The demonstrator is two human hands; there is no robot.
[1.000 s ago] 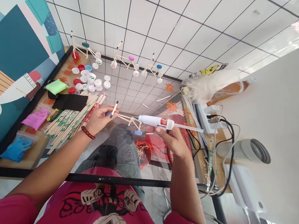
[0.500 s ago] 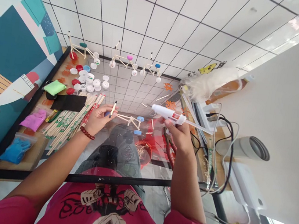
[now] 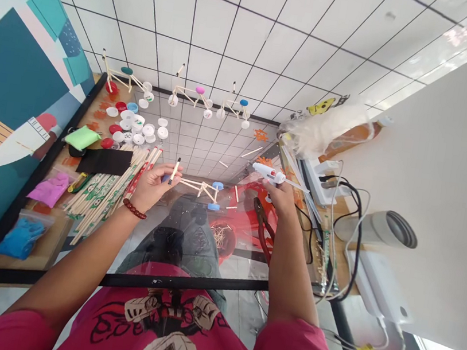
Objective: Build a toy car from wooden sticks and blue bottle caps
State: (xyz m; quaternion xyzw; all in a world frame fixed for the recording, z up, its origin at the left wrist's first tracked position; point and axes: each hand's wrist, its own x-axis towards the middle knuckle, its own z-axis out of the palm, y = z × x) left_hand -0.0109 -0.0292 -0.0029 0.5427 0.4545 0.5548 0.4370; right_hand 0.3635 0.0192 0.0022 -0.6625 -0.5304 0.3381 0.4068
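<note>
Left hand (image 3: 150,185) pinched on stick frame (image 3: 197,185) mid-frame, right hand (image 3: 283,198) clamped around glue gun (image 3: 269,173) by cluttered right side, open glass table (image 3: 212,265) lower centre.

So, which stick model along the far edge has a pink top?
The middle model; the left model has a green top, the right model a blue one.

Craft workspace: chopsticks (image 3: 103,191), bottle caps (image 3: 134,123), stick models (image 3: 192,95).
</note>
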